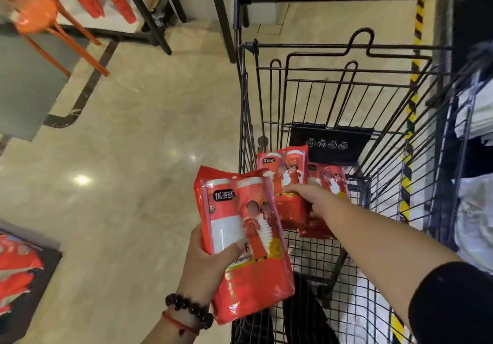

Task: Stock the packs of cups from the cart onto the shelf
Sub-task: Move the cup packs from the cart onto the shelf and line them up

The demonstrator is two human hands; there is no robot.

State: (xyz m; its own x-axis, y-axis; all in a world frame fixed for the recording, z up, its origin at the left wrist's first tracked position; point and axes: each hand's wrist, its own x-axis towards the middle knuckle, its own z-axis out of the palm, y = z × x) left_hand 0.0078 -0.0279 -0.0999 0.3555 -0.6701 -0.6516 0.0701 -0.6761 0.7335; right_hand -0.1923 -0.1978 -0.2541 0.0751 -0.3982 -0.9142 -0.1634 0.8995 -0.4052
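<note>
L grip (206, 259) holds red cup pack (248, 242) upright beside cart (306, 98); R grip (309, 197) inside cart, fingers curled on 2nd pack (285, 173), 3rd pack (333, 181) just behind.

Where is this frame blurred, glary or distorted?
Head view: motion blur smears the orange stools top left and the goods at the right edge; ceiling lights glare on the glossy floor; wide-angle distortion bows the cart; the pack in the left hand stays fairly sharp.
</note>
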